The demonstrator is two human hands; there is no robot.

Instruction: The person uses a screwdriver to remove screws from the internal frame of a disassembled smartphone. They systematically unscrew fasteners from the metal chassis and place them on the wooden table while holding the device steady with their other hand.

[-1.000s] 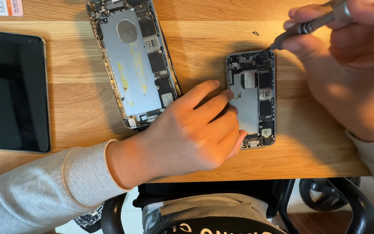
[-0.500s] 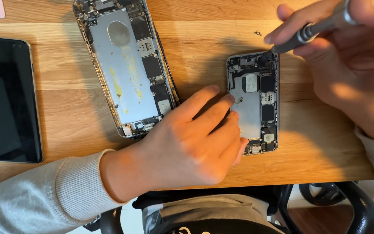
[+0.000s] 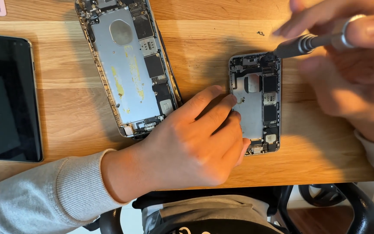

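Observation:
A small opened phone housing (image 3: 256, 102) lies on the wooden table (image 3: 204, 47), its inner parts showing. My left hand (image 3: 195, 143) rests on the table with its fingers pressed on the housing's left edge. Above and to the right, my right hand (image 3: 351, 65) grips a slim metal screwdriver (image 3: 312, 42). The screwdriver's tip meets the upper right corner of the small housing. A larger opened phone housing (image 3: 128, 65) lies to the left of my left hand, untouched.
A dark phone screen panel (image 3: 7, 97) lies flat at the table's left edge. One tiny screw (image 3: 260, 33) sits on the wood above the small housing. Part of an office chair (image 3: 334, 208) shows below the table's near edge.
The view has shifted, so everything sits slightly further left and lower. My right hand stays at the small housing's top right corner with the screwdriver. My left hand keeps its hold.

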